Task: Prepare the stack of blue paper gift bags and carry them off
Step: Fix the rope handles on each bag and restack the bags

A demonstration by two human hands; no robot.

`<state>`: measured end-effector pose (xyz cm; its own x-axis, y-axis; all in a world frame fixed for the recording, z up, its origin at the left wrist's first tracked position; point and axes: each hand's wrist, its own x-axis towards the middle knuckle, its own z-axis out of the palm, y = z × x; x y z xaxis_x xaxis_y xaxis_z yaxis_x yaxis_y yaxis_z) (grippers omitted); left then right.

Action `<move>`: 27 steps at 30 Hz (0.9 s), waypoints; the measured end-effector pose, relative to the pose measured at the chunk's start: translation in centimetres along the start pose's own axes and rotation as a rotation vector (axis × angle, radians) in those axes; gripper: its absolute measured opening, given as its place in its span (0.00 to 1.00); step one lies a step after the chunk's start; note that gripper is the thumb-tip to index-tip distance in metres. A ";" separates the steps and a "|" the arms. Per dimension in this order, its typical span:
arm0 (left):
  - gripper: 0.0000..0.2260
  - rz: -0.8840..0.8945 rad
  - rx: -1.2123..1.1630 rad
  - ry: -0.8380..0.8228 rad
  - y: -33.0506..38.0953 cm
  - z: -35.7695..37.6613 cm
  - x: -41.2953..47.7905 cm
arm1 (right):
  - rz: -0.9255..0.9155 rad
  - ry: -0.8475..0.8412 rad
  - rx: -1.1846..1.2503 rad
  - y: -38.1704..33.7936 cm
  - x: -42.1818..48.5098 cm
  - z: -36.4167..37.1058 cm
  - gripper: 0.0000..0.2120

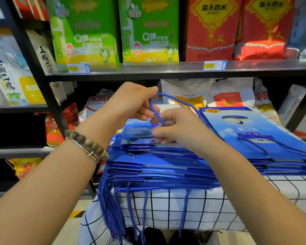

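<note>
Left hand: the left hand is raised above the bags and pinches the upper turn of a blue cord handle between thumb and curled fingers.
Right hand: the right hand sits lower and nearer, with its fingers curled round the lower run of the same cord, just over the top bag.
Cord: it rises from the right hand to the left, then arcs away to the right and drops between the two piles. Which bag it belongs to I cannot tell.
Task thing: the stack of blue gift bags lies flat on a checked tablecloth, directly below both hands.
Lie of the stack: its edges are fanned and uneven. The bag mouths face the near side, and many loose handles hang over the near left edge.
Second pile: more blue bags lie to the right, touching or just beside the first.
Key relation: the stack is beneath the grip, not beside it, and the right hand is the nearer to its top.
Step, as I judge: sorting handles, so the carrying is not yet begun.
Risk: dangling cords may snag when the stack is lifted.
Behind: a shelf holds green packs and red packs.
</note>
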<state>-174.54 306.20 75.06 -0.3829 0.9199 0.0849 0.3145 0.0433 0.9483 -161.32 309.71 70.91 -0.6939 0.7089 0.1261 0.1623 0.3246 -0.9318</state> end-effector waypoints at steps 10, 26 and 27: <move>0.25 0.090 1.082 -0.256 -4.7 -2.9 -2.8 | -0.019 0.126 -0.075 1.6 1.0 -0.5 0.09; 0.18 0.118 1.064 -0.371 -4.2 -3.0 -4.9 | 0.000 -0.063 -0.135 1.2 1.2 1.0 0.06; 0.18 0.107 1.034 -0.369 -4.2 -3.1 -4.8 | -0.005 -0.066 -0.146 1.2 1.2 1.0 0.07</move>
<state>-176.69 300.39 71.66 -0.0820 0.9907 -0.1086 0.9714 0.1038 0.2136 -162.62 310.29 69.63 -0.7390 0.6658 0.1030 0.2560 0.4189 -0.8712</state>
